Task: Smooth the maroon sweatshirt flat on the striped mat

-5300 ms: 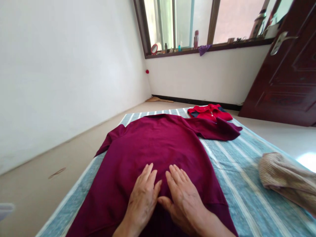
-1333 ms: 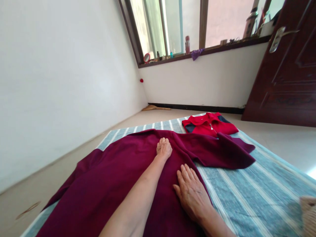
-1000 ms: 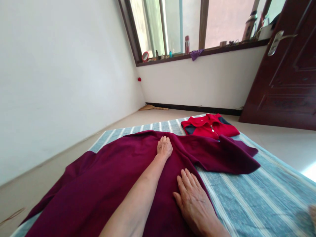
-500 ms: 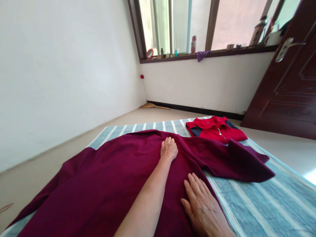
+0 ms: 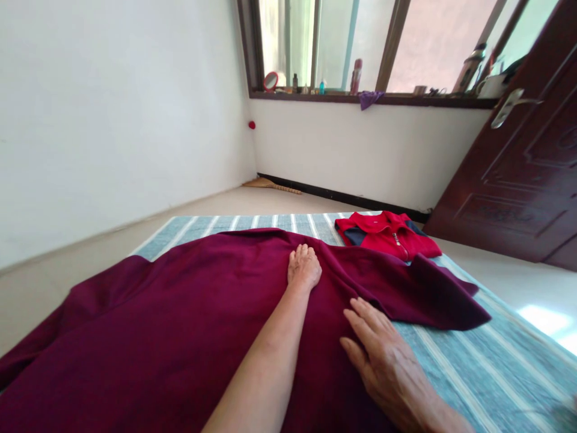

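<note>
A dark purple-red garment (image 5: 189,313) is spread over a blue and white striped cover (image 5: 464,355), one sleeve stretching to the right. My left hand (image 5: 305,266) presses on its upper part near the shoulder, fingers curled down; whether it pinches any cloth is hidden. Lower and to the right, my right hand (image 5: 383,349) rests at the garment's side edge below the sleeve, palm down with fingers spread. A folded red garment (image 5: 387,236) with dark blue patches and a zipper lies beyond the sleeve.
Behind the cover, a brush (image 5: 273,185) lies on the floor by the wall. Bottles, a round mirror (image 5: 271,81) and a purple cloth (image 5: 370,99) are on the window sill. A dark red door (image 5: 518,180) stands at the right.
My right hand has moved slightly up and right along the garment's side. My left hand stays at the same spot on the cloth. The view has shifted a little.
</note>
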`<state>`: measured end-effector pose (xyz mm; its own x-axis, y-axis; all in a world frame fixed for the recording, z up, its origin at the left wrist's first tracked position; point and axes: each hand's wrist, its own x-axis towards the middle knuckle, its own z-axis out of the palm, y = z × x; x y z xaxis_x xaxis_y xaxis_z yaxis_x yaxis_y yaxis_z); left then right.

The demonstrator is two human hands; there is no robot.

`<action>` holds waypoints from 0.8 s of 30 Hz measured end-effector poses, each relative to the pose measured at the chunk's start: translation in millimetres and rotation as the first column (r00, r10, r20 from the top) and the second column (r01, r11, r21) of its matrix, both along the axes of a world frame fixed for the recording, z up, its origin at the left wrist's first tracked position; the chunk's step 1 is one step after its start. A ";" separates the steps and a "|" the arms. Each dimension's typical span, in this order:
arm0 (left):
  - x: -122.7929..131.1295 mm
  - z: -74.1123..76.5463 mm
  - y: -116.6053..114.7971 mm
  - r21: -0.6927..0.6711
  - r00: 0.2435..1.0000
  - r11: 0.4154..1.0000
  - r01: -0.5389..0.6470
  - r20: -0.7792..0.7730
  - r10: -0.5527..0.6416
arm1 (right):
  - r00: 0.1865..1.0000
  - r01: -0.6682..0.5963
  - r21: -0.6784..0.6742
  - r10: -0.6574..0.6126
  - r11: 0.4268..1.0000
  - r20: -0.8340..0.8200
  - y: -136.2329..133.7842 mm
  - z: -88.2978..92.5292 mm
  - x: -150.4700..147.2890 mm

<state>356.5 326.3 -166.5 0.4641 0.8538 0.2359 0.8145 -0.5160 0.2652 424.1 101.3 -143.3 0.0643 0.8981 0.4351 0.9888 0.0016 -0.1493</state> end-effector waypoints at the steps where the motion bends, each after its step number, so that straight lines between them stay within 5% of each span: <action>1: 0.4 0.3 0.4 -0.001 1.000 1.000 0.001 0.004 -0.001 | 0.999 0.045 0.026 -0.045 0.999 0.008 3.2 7.3 11.0; 5: 1.3 1.6 1.2 -0.003 1.000 1.000 -0.001 0.017 0.001 | 0.956 0.261 0.082 -0.269 0.962 0.116 14.2 28.6 71.6; 10: 1.3 2.1 0.1 -0.006 1.000 1.000 -0.002 0.023 0.002 | 0.833 0.511 -0.024 -0.488 0.859 0.259 22.5 38.2 140.7; 17: 0.9 3.8 -2.2 -0.001 1.000 1.000 -0.005 0.018 0.005 | 0.869 0.494 -0.288 -0.460 0.820 0.180 47.8 29.7 194.1; 24: 0.2 6.0 -3.6 -0.012 1.000 1.000 0.002 0.023 -0.002 | 0.889 0.381 -0.427 -0.451 0.820 -0.073 55.4 34.3 189.8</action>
